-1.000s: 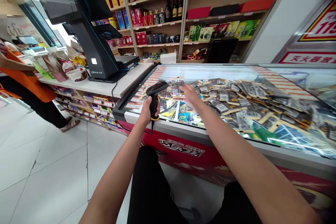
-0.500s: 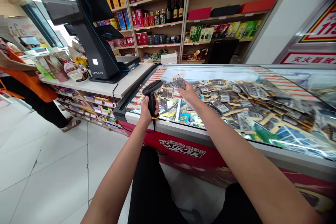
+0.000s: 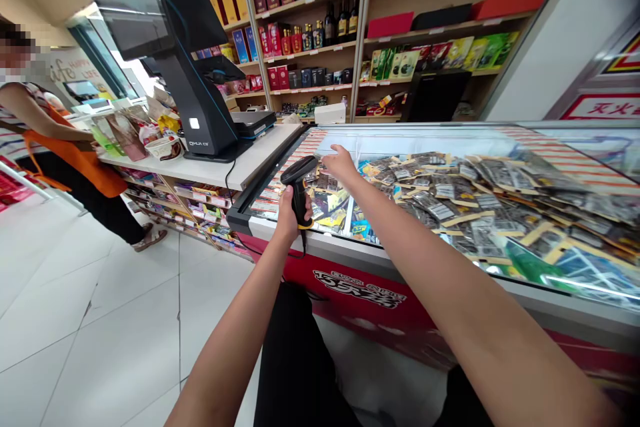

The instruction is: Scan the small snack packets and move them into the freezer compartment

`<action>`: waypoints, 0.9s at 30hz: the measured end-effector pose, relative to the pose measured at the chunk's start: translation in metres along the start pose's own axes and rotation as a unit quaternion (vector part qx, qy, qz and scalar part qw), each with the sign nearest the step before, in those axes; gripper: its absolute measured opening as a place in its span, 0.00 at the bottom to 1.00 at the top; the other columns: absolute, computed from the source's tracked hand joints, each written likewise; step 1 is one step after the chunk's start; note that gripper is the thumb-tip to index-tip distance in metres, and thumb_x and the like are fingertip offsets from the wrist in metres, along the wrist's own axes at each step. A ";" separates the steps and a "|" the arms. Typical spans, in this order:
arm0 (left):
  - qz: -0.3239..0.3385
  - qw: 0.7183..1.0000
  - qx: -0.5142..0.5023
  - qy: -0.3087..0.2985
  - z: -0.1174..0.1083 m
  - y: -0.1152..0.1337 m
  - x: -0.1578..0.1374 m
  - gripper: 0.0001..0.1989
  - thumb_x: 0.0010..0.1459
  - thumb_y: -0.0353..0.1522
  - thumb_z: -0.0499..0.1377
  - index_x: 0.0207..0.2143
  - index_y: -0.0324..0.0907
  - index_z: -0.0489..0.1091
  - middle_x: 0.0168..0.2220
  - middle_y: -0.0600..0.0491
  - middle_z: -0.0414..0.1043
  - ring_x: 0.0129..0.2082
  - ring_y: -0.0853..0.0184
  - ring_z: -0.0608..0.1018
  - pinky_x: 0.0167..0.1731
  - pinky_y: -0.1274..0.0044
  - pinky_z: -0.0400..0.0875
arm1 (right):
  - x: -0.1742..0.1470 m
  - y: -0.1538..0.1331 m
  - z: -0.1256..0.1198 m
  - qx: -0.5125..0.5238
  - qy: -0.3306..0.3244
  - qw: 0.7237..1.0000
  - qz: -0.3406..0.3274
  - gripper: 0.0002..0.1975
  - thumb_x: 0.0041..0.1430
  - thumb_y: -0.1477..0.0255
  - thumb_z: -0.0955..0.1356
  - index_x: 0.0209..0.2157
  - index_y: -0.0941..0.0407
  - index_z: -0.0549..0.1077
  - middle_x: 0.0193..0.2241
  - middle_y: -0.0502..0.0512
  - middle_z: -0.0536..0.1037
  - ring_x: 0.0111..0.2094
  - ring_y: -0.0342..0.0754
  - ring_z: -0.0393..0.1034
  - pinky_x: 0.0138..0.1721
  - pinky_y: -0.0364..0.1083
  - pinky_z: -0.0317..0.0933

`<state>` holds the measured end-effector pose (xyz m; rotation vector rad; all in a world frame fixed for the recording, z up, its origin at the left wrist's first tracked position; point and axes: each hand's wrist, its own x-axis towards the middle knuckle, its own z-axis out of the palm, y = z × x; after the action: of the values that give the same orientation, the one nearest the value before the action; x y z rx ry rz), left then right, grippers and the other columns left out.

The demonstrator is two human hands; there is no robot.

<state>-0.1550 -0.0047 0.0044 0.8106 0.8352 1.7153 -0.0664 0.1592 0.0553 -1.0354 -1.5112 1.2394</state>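
Note:
My left hand [image 3: 290, 212] is wrapped round the handle of a black barcode scanner [image 3: 300, 173] with yellow trim, its head tilted over the near left part of a glass-topped freezer [image 3: 353, 245]. To the right of the scanner head, my right hand [image 3: 341, 163] reaches over the glass with fingers apart, and I see no packet in it. Several small dark packets lie below that hand, partly hidden by the scanner. A large heap of flat packets [image 3: 450, 190] with tan edges spreads across the glass to the right of my forearm.
A black checkout screen on a stand [image 3: 205, 127] occupies the white counter [image 3: 260, 160] at left, near a paper bowl [image 3: 166, 148]. A person in an orange apron [image 3: 85, 159] stands far left. Stocked shelves [image 3: 320, 53] line the back.
The packet that my right hand held has left its fingers, which have spread. That hand has shifted slightly toward the scanner. The left hand keeps hold of the scanner; the view turned slightly left.

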 end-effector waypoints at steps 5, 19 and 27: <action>0.062 0.998 0.015 -0.028 -0.002 -0.004 0.000 0.30 0.57 0.61 0.63 0.39 0.43 0.69 0.22 0.59 0.64 0.14 0.76 0.62 0.15 0.81 0.52 | -0.014 0.007 -0.050 -0.252 0.023 0.962 -0.101 0.25 0.66 0.70 0.67 0.63 0.59 0.71 0.57 0.68 0.78 0.55 0.61 0.75 0.58 0.57 0.70; 0.065 0.997 0.042 -0.033 -0.001 -0.004 0.000 0.30 0.58 0.60 0.62 0.39 0.43 0.67 0.22 0.60 0.65 0.14 0.75 0.63 0.16 0.81 0.52 | 0.014 0.016 -0.137 -0.660 -0.031 0.749 0.053 0.36 0.68 0.50 0.67 0.68 0.59 0.70 0.66 0.77 0.71 0.69 0.74 0.60 0.67 0.70 0.51; 0.057 0.997 0.047 -0.032 -0.002 -0.005 0.001 0.29 0.58 0.60 0.62 0.36 0.43 0.67 0.21 0.59 0.65 0.13 0.76 0.62 0.15 0.81 0.51 | 0.028 0.024 -0.115 -0.649 -0.046 0.757 -0.060 0.21 0.71 0.61 0.67 0.53 0.61 0.81 0.54 0.74 0.80 0.66 0.68 0.65 0.71 0.68 0.42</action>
<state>-0.1547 -0.0026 -0.0003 0.9879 0.8444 1.7516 0.0398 0.2166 0.0460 -1.6498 -2.5062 -0.0747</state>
